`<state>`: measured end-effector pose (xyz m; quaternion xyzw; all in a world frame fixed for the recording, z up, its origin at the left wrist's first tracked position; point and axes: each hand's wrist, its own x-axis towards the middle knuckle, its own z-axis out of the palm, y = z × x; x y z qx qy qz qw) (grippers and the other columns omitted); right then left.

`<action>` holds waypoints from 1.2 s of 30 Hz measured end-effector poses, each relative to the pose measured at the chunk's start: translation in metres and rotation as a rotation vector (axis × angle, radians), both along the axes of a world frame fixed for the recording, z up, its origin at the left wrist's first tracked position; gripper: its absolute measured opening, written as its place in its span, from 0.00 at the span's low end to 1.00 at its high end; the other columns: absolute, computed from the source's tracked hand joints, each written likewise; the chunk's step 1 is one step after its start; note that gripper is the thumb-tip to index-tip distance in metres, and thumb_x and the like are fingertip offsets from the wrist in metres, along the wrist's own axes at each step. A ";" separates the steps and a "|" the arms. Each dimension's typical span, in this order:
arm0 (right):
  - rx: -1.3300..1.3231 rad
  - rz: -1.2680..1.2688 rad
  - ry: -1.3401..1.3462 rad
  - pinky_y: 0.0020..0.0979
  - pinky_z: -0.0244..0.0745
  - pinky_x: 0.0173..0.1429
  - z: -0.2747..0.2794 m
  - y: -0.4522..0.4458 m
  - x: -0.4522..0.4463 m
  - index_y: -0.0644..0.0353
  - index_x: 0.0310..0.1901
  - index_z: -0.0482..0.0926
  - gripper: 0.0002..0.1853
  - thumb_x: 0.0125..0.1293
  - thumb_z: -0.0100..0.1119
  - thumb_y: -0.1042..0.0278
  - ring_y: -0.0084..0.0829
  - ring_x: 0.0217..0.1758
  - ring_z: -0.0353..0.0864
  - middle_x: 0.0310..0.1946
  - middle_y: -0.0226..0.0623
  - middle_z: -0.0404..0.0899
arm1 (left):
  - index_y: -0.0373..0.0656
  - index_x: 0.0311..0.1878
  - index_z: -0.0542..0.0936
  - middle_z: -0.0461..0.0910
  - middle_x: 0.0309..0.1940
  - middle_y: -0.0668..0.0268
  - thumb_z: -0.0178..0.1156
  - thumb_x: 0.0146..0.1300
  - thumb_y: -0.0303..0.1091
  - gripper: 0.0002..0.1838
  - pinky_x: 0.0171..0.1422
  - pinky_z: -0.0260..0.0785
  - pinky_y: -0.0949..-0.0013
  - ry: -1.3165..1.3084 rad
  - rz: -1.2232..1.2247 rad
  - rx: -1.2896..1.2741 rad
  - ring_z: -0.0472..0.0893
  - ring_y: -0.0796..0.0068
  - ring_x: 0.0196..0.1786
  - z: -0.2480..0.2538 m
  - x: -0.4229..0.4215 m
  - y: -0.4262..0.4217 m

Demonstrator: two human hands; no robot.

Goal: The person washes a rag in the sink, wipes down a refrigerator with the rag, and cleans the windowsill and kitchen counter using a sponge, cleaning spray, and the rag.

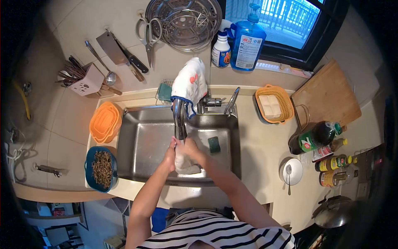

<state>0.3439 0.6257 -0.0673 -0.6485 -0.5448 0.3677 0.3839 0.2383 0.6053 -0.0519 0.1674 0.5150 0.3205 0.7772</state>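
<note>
Over the steel sink [145, 128], both my hands are together just under the mouth of the curved faucet [179, 120]. My left hand [170, 155] is closed at the left of the faucet's end, its thumb pointing up. Beside it, my right hand [189, 148] is closed too, with the fingers partly hidden. A pale, wet-looking thing [180, 162] shows between and below them; its kind is unclear, and running water may blur it. A green sponge [214, 145] lies on the sink bottom to the right. A white cloth with a blue edge [189, 83] hangs over the faucet.
At left are orange baskets [104, 122] and a blue basin [88, 170] of brown dried pieces. To the right are a yellow basket [286, 106] with pale blocks, a white bowl [297, 176] with a spoon, several bottles [306, 142] and a cutting board [331, 93].
</note>
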 end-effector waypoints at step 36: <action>0.446 0.131 0.163 0.31 0.66 0.43 0.002 -0.054 -0.028 0.60 0.33 0.71 0.14 0.43 0.61 0.71 0.39 0.37 0.73 0.30 0.40 0.73 | 0.46 0.29 0.72 0.72 0.26 0.68 0.49 0.54 0.38 0.07 0.37 0.66 0.66 -0.063 0.151 -0.234 0.73 0.72 0.34 -0.039 0.000 0.014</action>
